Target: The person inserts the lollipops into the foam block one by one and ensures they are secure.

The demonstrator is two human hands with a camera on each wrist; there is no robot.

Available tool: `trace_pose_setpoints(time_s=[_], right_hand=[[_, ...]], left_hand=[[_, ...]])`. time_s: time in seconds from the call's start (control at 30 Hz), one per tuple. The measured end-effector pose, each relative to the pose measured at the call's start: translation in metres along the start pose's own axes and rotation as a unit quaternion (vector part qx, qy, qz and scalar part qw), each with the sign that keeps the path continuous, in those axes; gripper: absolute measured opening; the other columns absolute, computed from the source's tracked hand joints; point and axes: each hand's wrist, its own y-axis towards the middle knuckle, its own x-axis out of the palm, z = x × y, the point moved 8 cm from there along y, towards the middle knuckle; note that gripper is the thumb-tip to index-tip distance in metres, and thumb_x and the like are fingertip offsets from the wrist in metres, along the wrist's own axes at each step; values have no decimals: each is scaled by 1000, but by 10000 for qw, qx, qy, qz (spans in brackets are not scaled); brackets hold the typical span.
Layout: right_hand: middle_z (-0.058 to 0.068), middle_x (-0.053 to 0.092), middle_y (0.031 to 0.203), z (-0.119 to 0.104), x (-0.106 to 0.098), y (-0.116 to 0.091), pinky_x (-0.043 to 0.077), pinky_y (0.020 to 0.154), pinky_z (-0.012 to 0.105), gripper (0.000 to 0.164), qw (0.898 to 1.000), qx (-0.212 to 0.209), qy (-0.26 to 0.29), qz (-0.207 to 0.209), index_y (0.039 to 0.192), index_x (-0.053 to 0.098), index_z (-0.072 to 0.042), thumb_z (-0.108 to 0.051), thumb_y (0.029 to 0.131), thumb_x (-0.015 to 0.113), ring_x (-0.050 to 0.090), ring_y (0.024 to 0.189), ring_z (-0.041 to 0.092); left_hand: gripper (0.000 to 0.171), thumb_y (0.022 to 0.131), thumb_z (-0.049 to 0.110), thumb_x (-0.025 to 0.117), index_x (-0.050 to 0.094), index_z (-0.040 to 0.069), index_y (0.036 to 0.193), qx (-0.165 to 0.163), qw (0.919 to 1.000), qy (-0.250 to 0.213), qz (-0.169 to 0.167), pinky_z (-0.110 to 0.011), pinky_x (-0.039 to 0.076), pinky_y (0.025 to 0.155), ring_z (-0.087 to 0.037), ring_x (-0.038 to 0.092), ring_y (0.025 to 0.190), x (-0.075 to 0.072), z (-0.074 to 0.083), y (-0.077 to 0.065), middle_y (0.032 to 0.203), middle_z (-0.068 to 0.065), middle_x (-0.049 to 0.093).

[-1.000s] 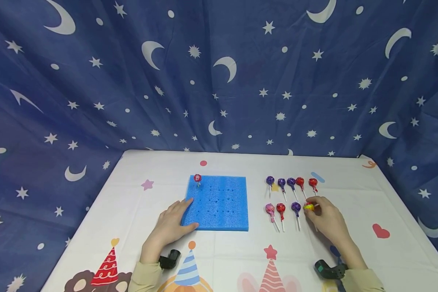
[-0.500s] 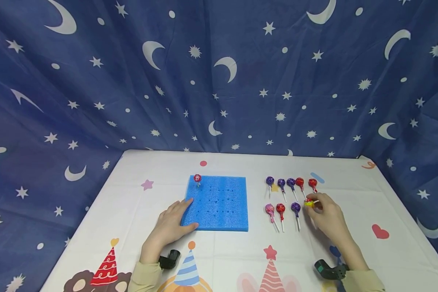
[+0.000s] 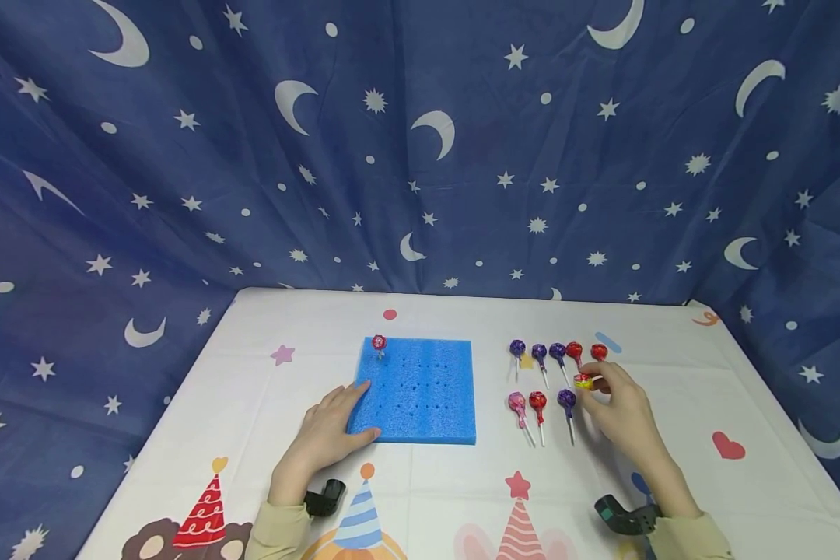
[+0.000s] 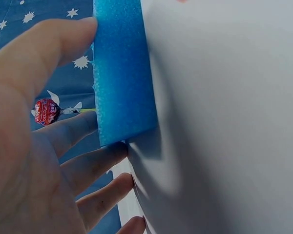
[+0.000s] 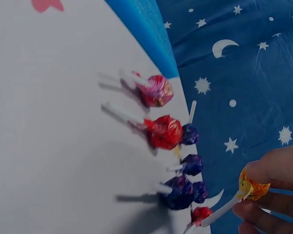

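Observation:
My left hand (image 3: 327, 429) rests along the left side of a blue foam block (image 3: 427, 389) dotted with small holes, its fingers spread and fairly straight. One red-wrapped lollipop (image 3: 379, 342) stands upright near the block's far left corner. In my right hand (image 3: 623, 408), thumb and fingers pinch a yellow lollipop (image 5: 254, 187) by its wrapped head; the white stick (image 5: 222, 210) points away from the fingers in the right wrist view. The hand is above the table, beside a purple lollipop (image 3: 566, 400) and just nearer than a red lollipop (image 3: 598, 352).
Lollipops lie in two rows right of the block: purple ones (image 3: 517, 348) and red ones (image 3: 574, 350) behind, a pink lollipop (image 3: 517, 401) and a red one (image 3: 537, 400) in front. A white printed cloth (image 3: 434, 498) covers the table. A blue starry curtain (image 3: 420, 187) hangs behind.
The right hand has lifted the yellow lollipop and moved it slightly left and away from the body. The left hand and the foam block have stayed in place.

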Motion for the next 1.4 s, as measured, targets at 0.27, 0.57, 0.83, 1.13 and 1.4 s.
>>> trace_pose_setpoints(time_s=[0.27, 0.57, 0.83, 1.13, 1.4], right_hand=[[17, 62, 112, -14, 1, 1, 51, 84, 53, 31, 9998, -135, 76, 98, 113, 60, -3, -6, 83, 68, 62, 96, 34], [16, 63, 110, -33, 6, 7, 53, 83, 51, 30, 9991, -354, 207, 103, 112, 61, -3, -3, 83, 69, 62, 95, 32], [13, 65, 103, -51, 11, 12, 54, 81, 50, 29, 9965, -699, 381, 242, 106, 62, -4, -1, 79, 72, 64, 91, 30], [11, 67, 102, -75, 19, 18, 55, 80, 48, 30, 9947, -881, 493, 201, 106, 63, -5, -4, 79, 73, 64, 90, 27], [9, 65, 104, -93, 34, 21, 56, 83, 47, 30, 9940, -870, 659, -35, 108, 60, -8, -8, 81, 74, 64, 94, 27]], left_hand=[[77, 84, 43, 70, 38, 15, 148, -4, 10000, 10, 5, -67, 26, 107, -43, 31, 141, 1, -2, 0, 151, -16, 40], [78, 84, 44, 69, 37, 15, 148, -23, 10000, 4, -13, -67, 25, 107, -43, 30, 141, 1, -3, 0, 152, -17, 40], [78, 84, 44, 69, 37, 14, 148, 0, 10000, 26, -30, -69, 24, 107, -43, 29, 142, 0, -2, 1, 152, -17, 40], [78, 84, 44, 69, 36, 14, 149, -1, 10000, 40, -51, -68, 24, 108, -43, 29, 142, -1, -2, 1, 152, -17, 39], [77, 84, 42, 69, 37, 12, 148, 41, 10000, 32, 0, -67, 26, 107, -44, 30, 141, -3, 1, 0, 150, -18, 41]])
